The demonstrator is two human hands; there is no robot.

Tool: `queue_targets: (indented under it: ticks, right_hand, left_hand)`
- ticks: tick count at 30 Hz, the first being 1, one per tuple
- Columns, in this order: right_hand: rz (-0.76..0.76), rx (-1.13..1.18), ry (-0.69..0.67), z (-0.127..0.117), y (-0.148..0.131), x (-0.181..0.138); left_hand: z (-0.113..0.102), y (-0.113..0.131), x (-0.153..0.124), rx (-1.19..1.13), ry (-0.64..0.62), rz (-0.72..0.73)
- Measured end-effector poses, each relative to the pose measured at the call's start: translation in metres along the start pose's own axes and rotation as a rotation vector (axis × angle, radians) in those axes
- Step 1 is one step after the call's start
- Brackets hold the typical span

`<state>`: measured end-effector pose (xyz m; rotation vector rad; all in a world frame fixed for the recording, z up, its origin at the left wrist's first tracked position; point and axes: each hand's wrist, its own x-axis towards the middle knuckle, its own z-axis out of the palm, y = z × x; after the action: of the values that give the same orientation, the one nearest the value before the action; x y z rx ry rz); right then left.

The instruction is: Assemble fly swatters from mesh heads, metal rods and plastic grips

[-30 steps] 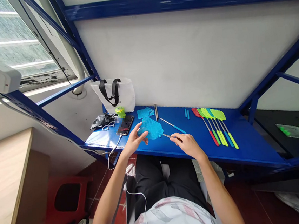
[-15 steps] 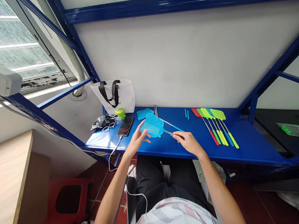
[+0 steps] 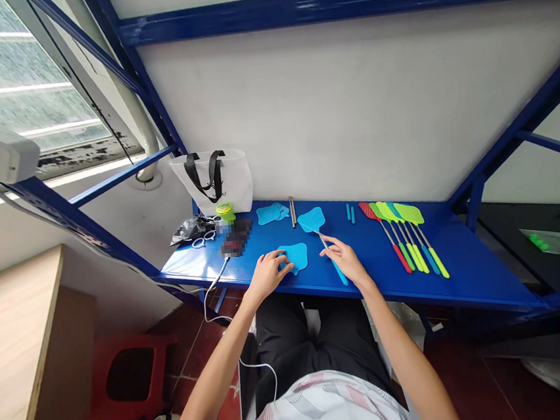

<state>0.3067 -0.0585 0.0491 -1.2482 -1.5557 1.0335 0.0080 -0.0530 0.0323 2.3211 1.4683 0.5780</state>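
Note:
My left hand (image 3: 269,274) is at the table's front part, its thumb and fingers closed at the left edge of a loose blue fly swatter head (image 3: 297,257). My right hand (image 3: 343,258) grips the metal rod of a blue fly swatter (image 3: 311,219). This swatter's mesh head points away from me, and its blue handle comes out below the hand towards the front edge. Further back lie more blue swatter heads (image 3: 269,213), a few metal rods (image 3: 293,212) and two short blue handle pieces (image 3: 350,214).
Several finished-looking fly swatters (image 3: 403,231) in red, green, yellow and blue lie side by side on the blue table (image 3: 473,257). At left are a white bag (image 3: 232,181), a yellow-green tub (image 3: 225,211), scissors (image 3: 204,239), black plastic (image 3: 187,230) and a blurred phone with a white cable (image 3: 211,286).
My left hand has come down from the raised blue mesh to a head lying on the table. The handled blue swatter has swung round, its head now pointing away, with my right hand on its rod.

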Motion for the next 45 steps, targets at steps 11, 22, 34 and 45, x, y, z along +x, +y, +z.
queue_targets:
  ticks: [11,22,34,45]
  right_hand:
    - [-0.053,-0.439,-0.062,0.055,-0.007,0.043]
    - [-0.067,-0.748,-0.146,0.05,-0.018,0.039]
    - [0.004,-1.09,0.175,-0.004,0.015,0.033]
    - [0.105,-1.078,0.189,-0.033,0.028,-0.009]
  left_hand:
    - [-0.009,-0.02,-0.002,0.076,-0.016,-0.038]
    - [-0.005,-0.024,0.0,0.06,-0.089,0.042]
    - [0.006,-0.025,0.0,0.001,-0.008,0.068]
    - [-0.01,-0.042,-0.004,0.169,0.061,-0.1]
